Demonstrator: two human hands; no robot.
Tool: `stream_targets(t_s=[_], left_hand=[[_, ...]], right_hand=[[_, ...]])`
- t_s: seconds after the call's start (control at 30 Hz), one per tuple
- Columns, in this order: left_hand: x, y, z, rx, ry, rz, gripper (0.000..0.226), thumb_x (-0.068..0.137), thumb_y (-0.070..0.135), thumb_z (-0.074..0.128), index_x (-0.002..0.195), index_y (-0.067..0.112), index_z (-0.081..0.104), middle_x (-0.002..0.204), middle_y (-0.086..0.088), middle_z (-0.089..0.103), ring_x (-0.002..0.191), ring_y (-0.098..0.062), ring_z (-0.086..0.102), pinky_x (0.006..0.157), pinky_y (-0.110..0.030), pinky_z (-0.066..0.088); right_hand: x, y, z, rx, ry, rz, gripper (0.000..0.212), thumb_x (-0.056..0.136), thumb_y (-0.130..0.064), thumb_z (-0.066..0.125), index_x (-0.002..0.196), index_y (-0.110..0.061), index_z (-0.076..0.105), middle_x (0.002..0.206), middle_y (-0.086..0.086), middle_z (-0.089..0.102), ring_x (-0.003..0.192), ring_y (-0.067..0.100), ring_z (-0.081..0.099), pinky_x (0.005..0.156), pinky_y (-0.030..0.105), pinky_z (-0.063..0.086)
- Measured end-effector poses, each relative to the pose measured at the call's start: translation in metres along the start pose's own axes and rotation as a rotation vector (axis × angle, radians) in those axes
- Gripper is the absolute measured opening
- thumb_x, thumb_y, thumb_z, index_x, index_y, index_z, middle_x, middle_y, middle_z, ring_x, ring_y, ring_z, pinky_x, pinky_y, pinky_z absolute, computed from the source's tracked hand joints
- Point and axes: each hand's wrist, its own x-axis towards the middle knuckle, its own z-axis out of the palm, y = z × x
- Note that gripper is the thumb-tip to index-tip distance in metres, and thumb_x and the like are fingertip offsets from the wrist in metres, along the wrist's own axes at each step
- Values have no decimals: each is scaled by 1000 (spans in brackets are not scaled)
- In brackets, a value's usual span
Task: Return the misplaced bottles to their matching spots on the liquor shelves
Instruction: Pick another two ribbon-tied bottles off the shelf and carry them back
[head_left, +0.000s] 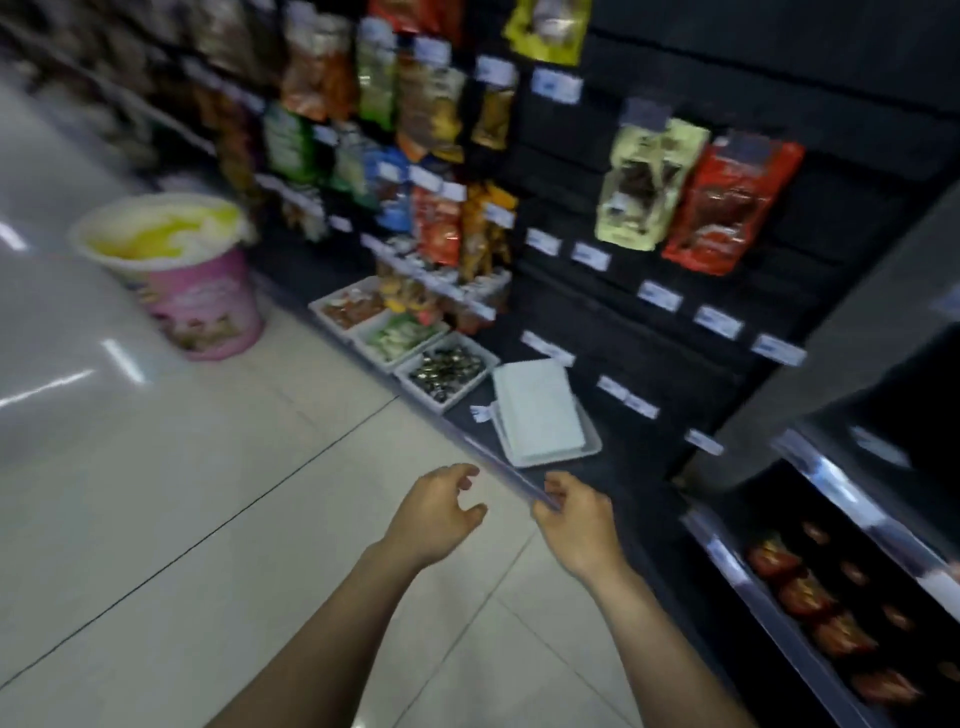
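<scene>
No bottle or liquor shelf shows in this blurred view. My left hand (439, 512) hangs over the tiled floor with loosely curled fingers and holds nothing. My right hand (576, 514) is beside it, fingers loosely curled, over the front edge of the lowest snack shelf (483, 447), holding nothing. Both forearms reach in from the bottom of the frame.
A dark rack of hanging snack bags (431, 130) fills the middle and right. White trays (447, 371) of small goods and a white flat box (537, 415) sit on the bottom shelf. A large pink tub display (202, 291) stands on the floor at left. Red packets (810, 597) line a shelf at lower right.
</scene>
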Motion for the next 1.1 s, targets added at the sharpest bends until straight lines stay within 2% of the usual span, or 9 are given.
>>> stream_targets(t_s=[0.1,0.2,0.33,0.43,0.67,0.93,1.1], left_hand=[[-35,-79,-59,15,82,-119,54,88,34,73,139,21,58,127,-1,66,112,-14,62,94,-21,44],[-87,-172,-125,73,100,-259,55,91,36,66,143,22,53,135,-2,60,121,-18,58,100,-26,44],[-164,-288,-204,120,166,-454,57,94,39,63,146,23,49,140,-3,56,125,-22,56,103,-32,46],[-215,-351,-255,62,253,-603,57,93,40,65,145,23,49,137,-3,58,124,-21,56,101,-32,47],[-294,-454,-353,-150,539,-868,53,91,35,71,139,18,57,128,-3,66,112,-18,62,95,-28,50],[-312,-570,-460,-267,703,-1092,54,89,37,72,138,19,59,122,1,66,106,-16,62,91,-24,48],[-331,-626,-539,-273,784,-1226,54,90,40,70,139,21,57,122,5,65,105,-12,61,88,-22,47]], right_hand=[[-3,-69,78,-62,-165,-93,41,89,-20,73,127,-7,69,122,8,73,115,27,67,96,29,46],[-19,-146,174,-104,-361,-193,47,91,-23,71,135,-8,64,128,7,70,118,25,65,101,29,48],[-59,-251,303,-157,-600,-312,51,93,-28,71,140,-12,60,130,3,67,118,20,63,94,21,44],[-90,-329,383,-176,-737,-409,51,94,-28,70,141,-12,59,130,2,66,116,17,62,91,19,41],[-140,-473,516,-201,-973,-603,51,94,-27,70,141,-12,59,127,2,66,112,15,60,92,18,40],[-150,-619,658,-251,-1146,-774,51,92,-29,70,140,-12,61,128,2,67,116,18,62,98,24,46],[-156,-725,731,-252,-1254,-895,52,94,-30,68,142,-13,59,131,1,65,117,16,60,96,21,44]])
